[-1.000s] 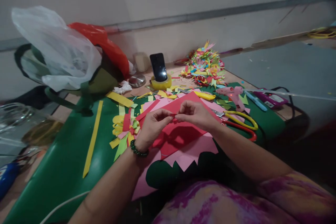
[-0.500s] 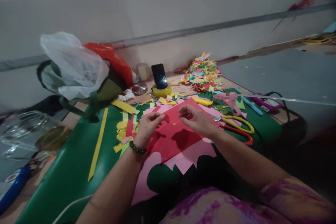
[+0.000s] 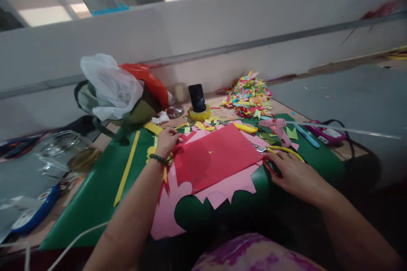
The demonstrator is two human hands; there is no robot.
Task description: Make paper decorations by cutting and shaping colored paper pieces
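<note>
My left hand [image 3: 168,140] is closed at the left edge of a red paper sheet [image 3: 219,159], over a clump of red and yellow paper strips [image 3: 164,184]. Whatever sits between its fingertips is too small to make out. To the right, my right hand [image 3: 291,171] curls around the red handle of a pair of scissors [image 3: 269,166]; the blades point left over the sheet's edge. Beside it lies a yellow handle [image 3: 294,152], partly covered by the hand. Under the red sheet spreads cut pink paper [image 3: 219,197] with scalloped edges.
A pink glue gun [image 3: 276,127], a yellow cutter [image 3: 246,128] and a light-blue tool [image 3: 308,136] lie behind. A phone [image 3: 197,98] leans in a yellow tape roll [image 3: 200,113]. Paper flowers [image 3: 249,95] are heaped near the wall; a bag [image 3: 143,106] stands left.
My hands have parted from above the red sheet. The left moved left onto the paper strips, and the right moved right and took hold of the scissors. The view tilted up slightly.
</note>
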